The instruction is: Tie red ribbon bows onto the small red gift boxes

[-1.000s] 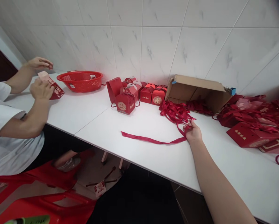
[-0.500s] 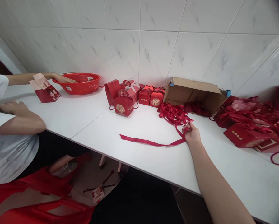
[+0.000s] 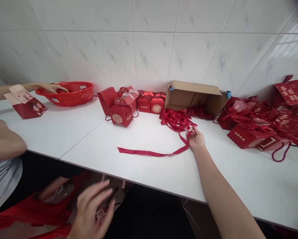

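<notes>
A red ribbon [image 3: 149, 153] trails leftward across the white table [image 3: 94, 172], one end lying loose. My right hand [image 3: 196, 137] pinches it near the front of a tangled ribbon pile [image 3: 176, 120]. In the lower part of the view, my left hand [image 3: 92, 210] is raised in front of the table edge, slightly blurred, fingers apart and holding nothing. Closest behind the loose ribbon stands a small red gift box [image 3: 122, 114] with a cord handle and gold print.
An open cardboard box [image 3: 196, 89] lies on its side behind the ribbons. Red gift boxes [image 3: 250, 134] are heaped at right. At left, another person's hand [image 3: 55, 88] reaches into a red basin [image 3: 74, 99], beside a pink-topped box [image 3: 26, 103].
My left hand has come into view from below. The view has turned to the right. My right hand keeps its pinch on the ribbon, and the other person's hand has shifted in the basin.
</notes>
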`<control>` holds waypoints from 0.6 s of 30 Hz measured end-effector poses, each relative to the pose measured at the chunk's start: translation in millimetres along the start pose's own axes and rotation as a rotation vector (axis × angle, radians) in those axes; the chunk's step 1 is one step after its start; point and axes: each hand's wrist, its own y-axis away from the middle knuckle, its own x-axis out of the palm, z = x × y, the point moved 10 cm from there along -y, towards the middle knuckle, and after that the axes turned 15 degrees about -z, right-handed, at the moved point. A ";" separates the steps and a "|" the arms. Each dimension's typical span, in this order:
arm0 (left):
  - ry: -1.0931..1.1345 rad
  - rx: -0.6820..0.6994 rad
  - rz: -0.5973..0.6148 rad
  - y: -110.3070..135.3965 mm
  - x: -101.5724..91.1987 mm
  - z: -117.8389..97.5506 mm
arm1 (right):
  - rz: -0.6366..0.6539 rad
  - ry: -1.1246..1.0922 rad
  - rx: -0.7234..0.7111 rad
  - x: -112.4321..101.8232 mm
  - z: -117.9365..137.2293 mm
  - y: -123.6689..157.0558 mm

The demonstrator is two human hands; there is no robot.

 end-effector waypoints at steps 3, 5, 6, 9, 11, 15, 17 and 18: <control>-0.053 -0.078 -0.182 -86.4 23.9 30.6 | 0.000 -0.024 0.020 2.3 0.4 1.6; -0.049 -0.251 -0.223 -139.8 52.5 67.5 | 0.002 -0.035 0.028 3.8 0.1 3.1; -0.084 -0.342 -0.226 -161.6 68.0 87.5 | 0.004 -0.038 0.031 4.6 -0.4 3.9; -0.219 -0.531 -0.147 -205.1 112.8 135.1 | 0.010 -0.040 0.040 7.6 -2.4 6.0; -0.217 -0.591 -0.091 -216.6 135.0 149.7 | 0.017 -0.040 0.043 10.1 -3.0 7.3; -0.053 -0.603 -0.044 -204.6 159.1 134.9 | 0.054 -0.032 0.042 17.7 -2.7 11.2; 0.174 -0.416 0.061 -197.4 177.6 96.9 | 0.082 -0.016 0.042 22.4 -3.9 14.0; 0.308 -0.323 0.163 -192.0 190.2 74.9 | 0.097 -0.003 0.041 24.7 -5.1 15.5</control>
